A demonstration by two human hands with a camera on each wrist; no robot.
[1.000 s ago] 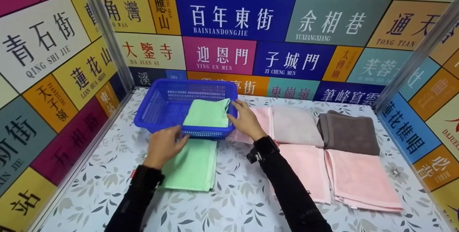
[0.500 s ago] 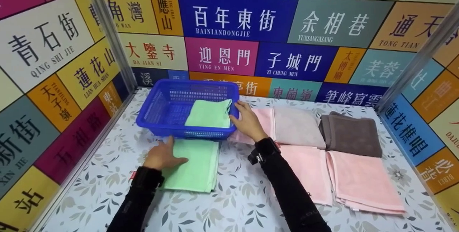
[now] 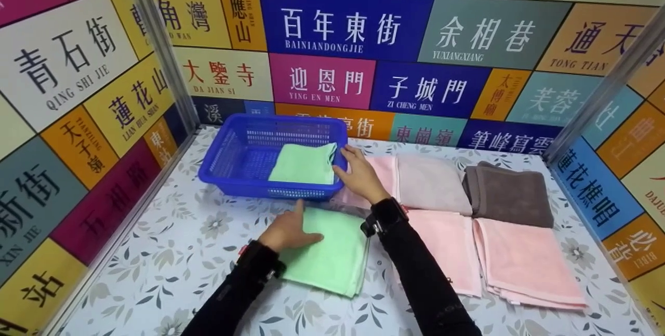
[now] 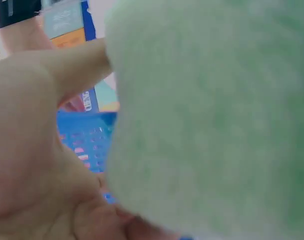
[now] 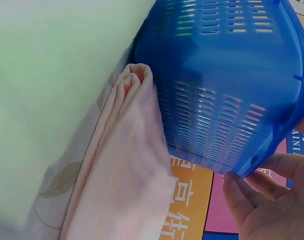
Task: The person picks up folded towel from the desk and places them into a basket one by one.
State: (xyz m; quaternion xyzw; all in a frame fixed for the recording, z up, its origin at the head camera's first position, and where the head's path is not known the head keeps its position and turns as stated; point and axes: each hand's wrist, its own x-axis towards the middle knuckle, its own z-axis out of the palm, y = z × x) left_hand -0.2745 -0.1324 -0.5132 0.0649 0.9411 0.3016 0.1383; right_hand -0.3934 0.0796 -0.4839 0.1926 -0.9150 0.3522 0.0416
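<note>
In the head view, my left hand grips the near-left edge of a folded light green towel, thumb across its top and index finger along its far edge. This towel fills much of the left wrist view, hiding the fingertips there. My right hand holds the right end of a blue plastic basket, fingers at its rim, as the right wrist view also shows. Inside the basket, at its right side, lies another folded green towel.
Right of the basket lie a folded pink towel, a light grey one and a dark grey one. Two more pink towels, one beside the other, lie nearer. Printed panels wall the table.
My left hand has come down from the basket's front to the near green towel, which has shifted right and turned slightly. My right hand has stayed at the basket's rim.
</note>
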